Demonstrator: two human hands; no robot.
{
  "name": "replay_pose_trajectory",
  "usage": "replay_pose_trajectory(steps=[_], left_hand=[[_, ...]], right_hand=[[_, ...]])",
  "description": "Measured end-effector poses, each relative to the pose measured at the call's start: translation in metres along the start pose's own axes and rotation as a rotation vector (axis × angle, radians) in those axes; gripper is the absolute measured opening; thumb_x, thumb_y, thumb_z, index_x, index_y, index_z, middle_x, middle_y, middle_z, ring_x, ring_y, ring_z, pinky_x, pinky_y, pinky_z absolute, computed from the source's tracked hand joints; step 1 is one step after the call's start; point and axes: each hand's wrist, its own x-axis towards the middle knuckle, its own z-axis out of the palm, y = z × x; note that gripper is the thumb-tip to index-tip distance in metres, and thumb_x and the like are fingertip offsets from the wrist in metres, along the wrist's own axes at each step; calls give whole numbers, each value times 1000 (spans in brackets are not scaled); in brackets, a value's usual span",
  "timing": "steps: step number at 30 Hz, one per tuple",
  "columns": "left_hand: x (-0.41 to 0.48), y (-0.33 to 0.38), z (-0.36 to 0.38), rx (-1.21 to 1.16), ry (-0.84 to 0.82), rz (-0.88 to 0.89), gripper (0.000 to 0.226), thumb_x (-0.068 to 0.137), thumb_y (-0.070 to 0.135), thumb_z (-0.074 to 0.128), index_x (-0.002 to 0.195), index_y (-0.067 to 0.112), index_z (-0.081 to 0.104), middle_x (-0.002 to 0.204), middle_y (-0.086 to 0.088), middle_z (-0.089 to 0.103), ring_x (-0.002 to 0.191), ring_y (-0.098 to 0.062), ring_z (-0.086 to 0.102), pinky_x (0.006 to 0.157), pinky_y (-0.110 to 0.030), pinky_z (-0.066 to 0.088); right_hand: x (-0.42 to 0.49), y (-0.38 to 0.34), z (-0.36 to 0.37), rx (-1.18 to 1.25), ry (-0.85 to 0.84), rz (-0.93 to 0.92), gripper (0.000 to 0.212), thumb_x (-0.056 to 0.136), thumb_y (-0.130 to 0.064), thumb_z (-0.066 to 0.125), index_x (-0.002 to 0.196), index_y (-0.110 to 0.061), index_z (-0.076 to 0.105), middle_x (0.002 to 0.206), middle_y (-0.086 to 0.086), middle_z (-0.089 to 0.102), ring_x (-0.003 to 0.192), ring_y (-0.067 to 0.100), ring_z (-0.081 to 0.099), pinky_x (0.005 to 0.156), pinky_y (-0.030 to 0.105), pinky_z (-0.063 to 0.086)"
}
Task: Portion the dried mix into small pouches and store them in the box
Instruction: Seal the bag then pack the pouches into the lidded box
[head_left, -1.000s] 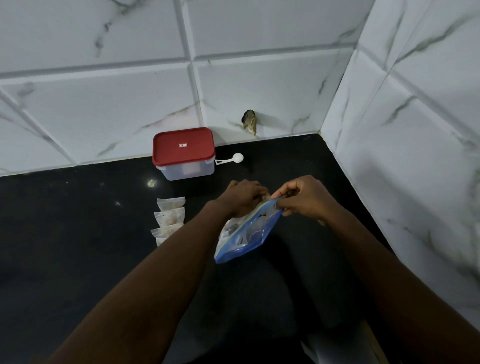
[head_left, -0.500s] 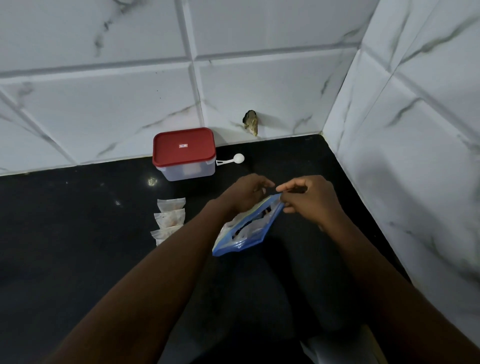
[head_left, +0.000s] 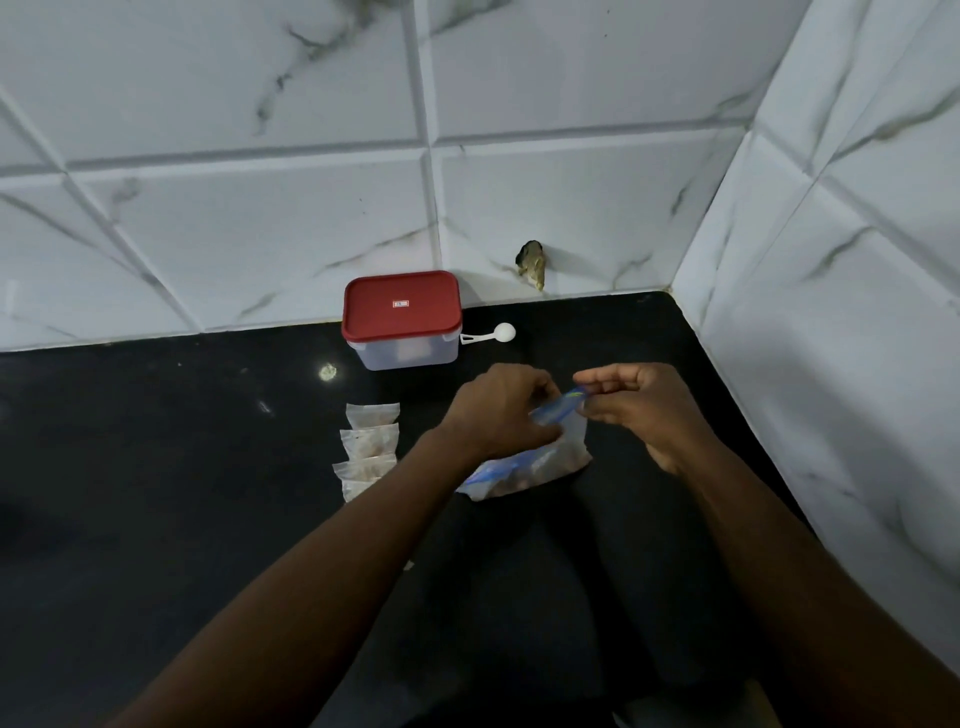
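Note:
A blue-edged zip bag of dried mix (head_left: 540, 457) stands on the black counter (head_left: 156, 519), brown mix showing in its lower part. My left hand (head_left: 498, 410) grips the bag's left side near the top. My right hand (head_left: 639, 405) pinches the blue zip strip at the bag's top right corner. Several small clear pouches (head_left: 369, 447) with brown mix lie in a column to the left of the bag. A clear box with a red lid (head_left: 402, 317) stands closed by the back wall. A white scoop (head_left: 493, 333) lies just right of the box.
White marble tiles form the back wall (head_left: 260, 208) and the right wall (head_left: 831, 312), meeting at a corner. A broken hole (head_left: 531, 270) shows low in the back wall behind the scoop.
The bag has turned from slanting flat to standing more upright on the counter. My hands have drawn slightly apart along its top edge.

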Motion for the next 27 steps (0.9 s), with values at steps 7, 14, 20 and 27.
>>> replay_pose_trajectory(steps=[7, 14, 20, 27], left_hand=[[0, -1, -4, -17, 32, 69, 25, 99, 22, 67, 123, 20, 72, 102, 4, 73, 83, -4, 65, 79, -24, 54], [5, -6, -9, -124, -10, 67, 17, 97, 19, 70, 113, 16, 75, 97, 11, 65, 82, -2, 61, 72, -13, 44], [5, -8, -8, -149, -55, 53, 17, 95, 18, 73, 112, 14, 75, 92, 15, 66, 79, 10, 62, 70, -10, 47], [7, -9, -9, -108, -83, 38, 16, 98, 18, 69, 113, 14, 74, 90, 14, 63, 79, -1, 61, 71, -13, 43]], right_hand=[[-1, 0, -9, -195, 48, -104, 20, 85, -19, 80, 100, -32, 76, 92, -6, 77, 90, 10, 73, 77, 25, 61], [-1, 2, -12, -285, -49, -203, 19, 90, -19, 75, 104, -32, 73, 94, -13, 75, 88, -3, 69, 77, 18, 50], [2, 10, -8, -366, -70, -273, 19, 94, -18, 71, 98, -36, 69, 94, -11, 74, 86, -2, 68, 77, 15, 49], [1, 12, -11, -396, -128, -308, 33, 92, -24, 74, 121, -35, 66, 102, -8, 72, 90, 7, 69, 84, 25, 56]])
